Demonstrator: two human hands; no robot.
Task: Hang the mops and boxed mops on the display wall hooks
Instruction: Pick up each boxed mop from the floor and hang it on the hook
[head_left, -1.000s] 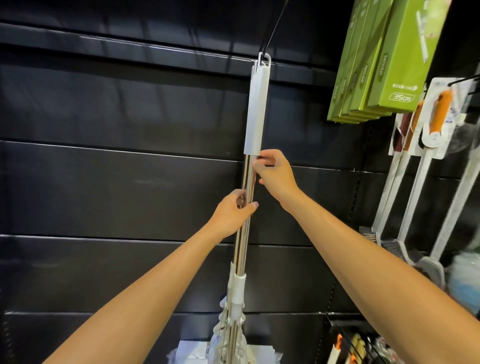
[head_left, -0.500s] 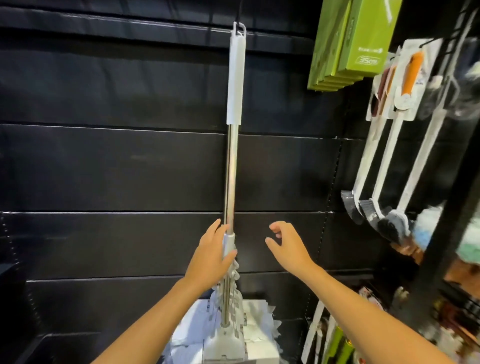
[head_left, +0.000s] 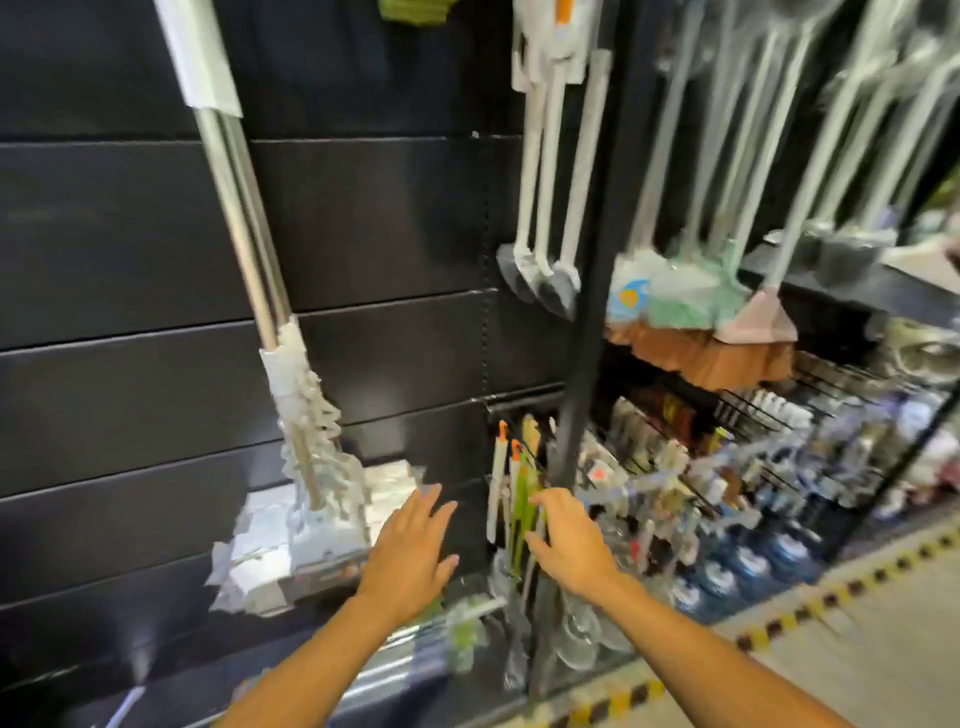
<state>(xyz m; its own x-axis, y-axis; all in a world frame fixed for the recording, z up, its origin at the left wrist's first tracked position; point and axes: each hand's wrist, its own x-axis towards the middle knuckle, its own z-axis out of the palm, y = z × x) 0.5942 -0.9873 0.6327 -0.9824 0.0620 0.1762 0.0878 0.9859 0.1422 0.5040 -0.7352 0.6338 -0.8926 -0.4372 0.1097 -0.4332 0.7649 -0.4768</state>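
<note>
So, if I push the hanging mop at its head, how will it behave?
The mop would probably swing rather than tip, as it seems to hang from its top, out of frame. Its shiny metal pole looks stiff, so it should move as one piece. The white cloth strips at the head look floppy and may snag.

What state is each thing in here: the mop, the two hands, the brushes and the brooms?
mop: hangs along the dark wall, no hand on it; top out of view.
left hand: open, fingers spread, holding nothing.
right hand: open, fingers spread, holding nothing.
brushes: hanging, heads down.
brooms: hanging, heads down, blurred.
</note>
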